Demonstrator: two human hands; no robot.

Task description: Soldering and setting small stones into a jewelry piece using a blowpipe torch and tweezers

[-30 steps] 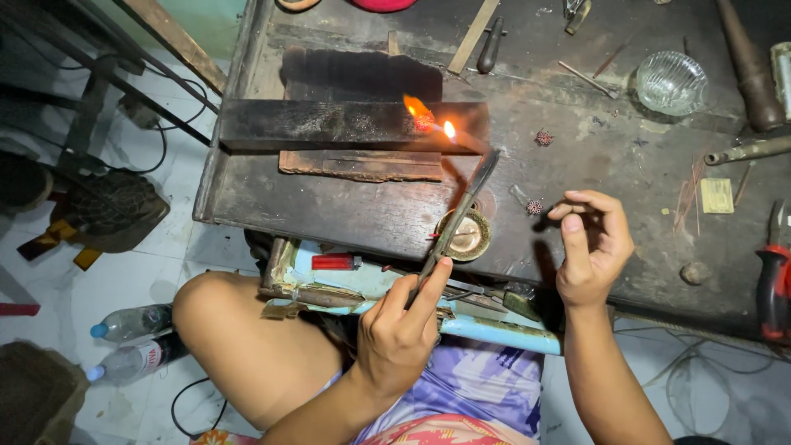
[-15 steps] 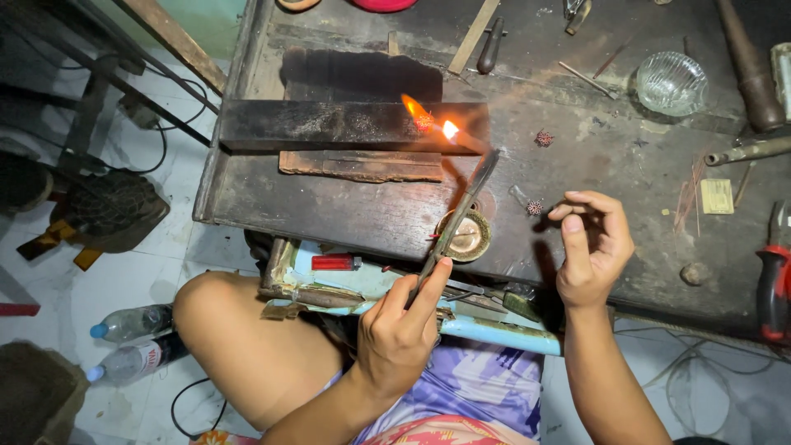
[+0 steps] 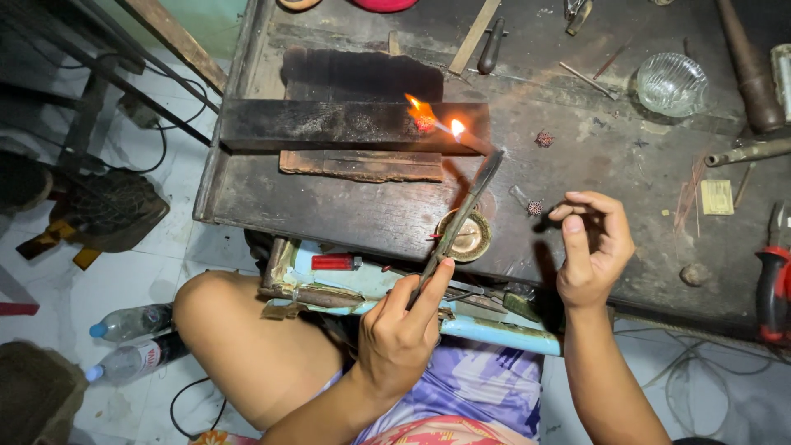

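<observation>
My left hand (image 3: 401,328) grips a long thin metal torch pipe (image 3: 458,224) that slants up to the right. A flame (image 3: 432,118) burns at its tip against a charred black block (image 3: 346,125) on the dark workbench (image 3: 577,165). My right hand (image 3: 592,247) hovers over the bench to the right, its thumb and forefinger pinched together; whether something tiny sits between them I cannot tell. A small round dish (image 3: 465,236) lies under the pipe. Two small reddish bead-like pieces (image 3: 544,139) (image 3: 535,208) rest on the bench near the right hand.
A glass bowl (image 3: 671,83) stands at the back right. Red-handled pliers (image 3: 770,284) lie at the right edge. A red lighter (image 3: 335,262) and tools sit in a tray below the bench. Plastic bottles (image 3: 130,322) lie on the tiled floor at left.
The flame flickers and has shifted slightly. Both hands stay almost where they were.
</observation>
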